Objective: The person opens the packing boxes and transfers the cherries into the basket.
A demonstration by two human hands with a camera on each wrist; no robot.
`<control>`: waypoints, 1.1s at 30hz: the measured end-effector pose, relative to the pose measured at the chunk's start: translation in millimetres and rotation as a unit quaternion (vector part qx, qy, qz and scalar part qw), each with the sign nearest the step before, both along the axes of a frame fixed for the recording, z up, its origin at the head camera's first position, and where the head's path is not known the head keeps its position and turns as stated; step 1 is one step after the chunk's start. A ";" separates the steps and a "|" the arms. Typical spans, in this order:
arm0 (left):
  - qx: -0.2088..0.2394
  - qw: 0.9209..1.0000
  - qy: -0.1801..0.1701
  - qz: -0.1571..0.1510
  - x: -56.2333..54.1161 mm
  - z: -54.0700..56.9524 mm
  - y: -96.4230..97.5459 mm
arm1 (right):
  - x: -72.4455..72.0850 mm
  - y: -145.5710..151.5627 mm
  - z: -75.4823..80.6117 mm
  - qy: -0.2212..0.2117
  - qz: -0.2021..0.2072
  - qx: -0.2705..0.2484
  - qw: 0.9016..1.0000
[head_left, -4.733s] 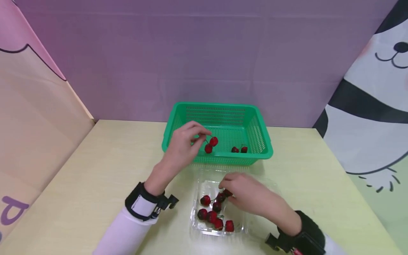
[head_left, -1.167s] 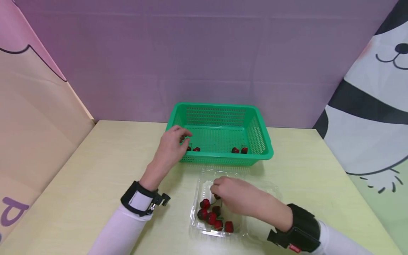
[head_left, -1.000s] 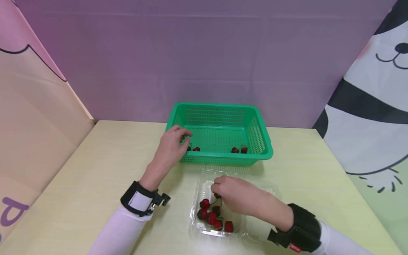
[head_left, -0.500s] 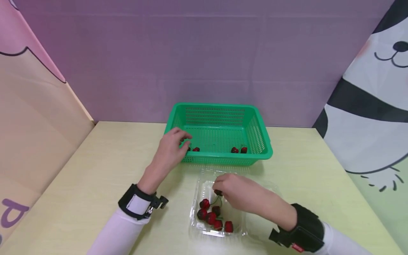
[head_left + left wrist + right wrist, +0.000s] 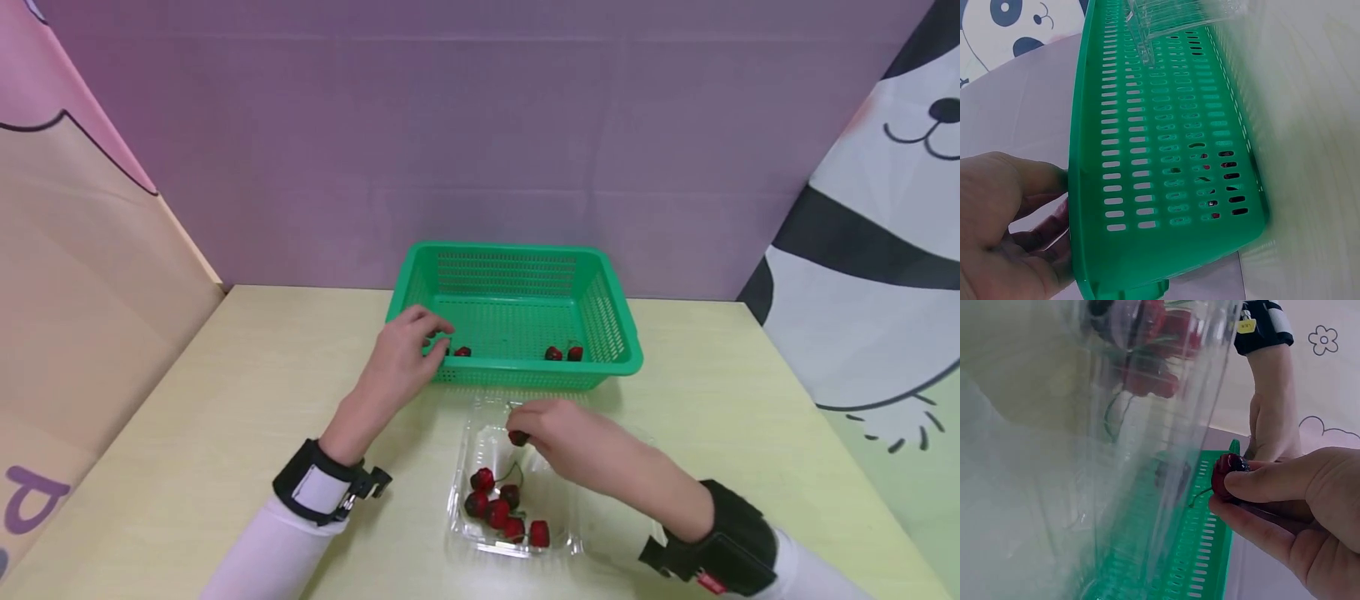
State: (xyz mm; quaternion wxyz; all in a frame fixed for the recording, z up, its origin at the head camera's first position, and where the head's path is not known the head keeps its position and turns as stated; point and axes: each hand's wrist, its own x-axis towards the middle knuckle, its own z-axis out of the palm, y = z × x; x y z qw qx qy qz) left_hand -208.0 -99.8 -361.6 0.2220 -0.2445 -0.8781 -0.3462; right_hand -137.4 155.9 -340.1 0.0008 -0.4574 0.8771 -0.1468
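Note:
My right hand [image 5: 573, 437] pinches a dark red cherry [image 5: 517, 437] between thumb and fingers, just above the far part of a clear plastic box [image 5: 555, 500]. The right wrist view shows this cherry [image 5: 1221, 478] close up, its stem hanging down; whether a second is behind it I cannot tell. Several red cherries [image 5: 497, 512] lie in the box. My left hand [image 5: 401, 354] is at the near left corner of a green basket [image 5: 525, 367], fingers loosely bent, no fruit visible in them. Cherries [image 5: 462, 352] lie beside it inside the basket, partly hidden.
Two more cherries [image 5: 564, 353] lie near the basket's front right corner. The basket stands in front of a purple backdrop [image 5: 487, 125] at the far table edge. Pale wooden tabletop [image 5: 712, 400] extends on both sides of the box.
The left hand, which held a pair of cherries over the basket, has moved left and down; cherries now lie there. The right hand has lifted its cherry slightly up and away from the others.

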 end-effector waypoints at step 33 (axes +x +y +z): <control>-0.001 0.996 0.037 -0.084 0.9 -12.6 1.7 | -17.5 22.2 7.9 0.121 0.000 -0.225 0.967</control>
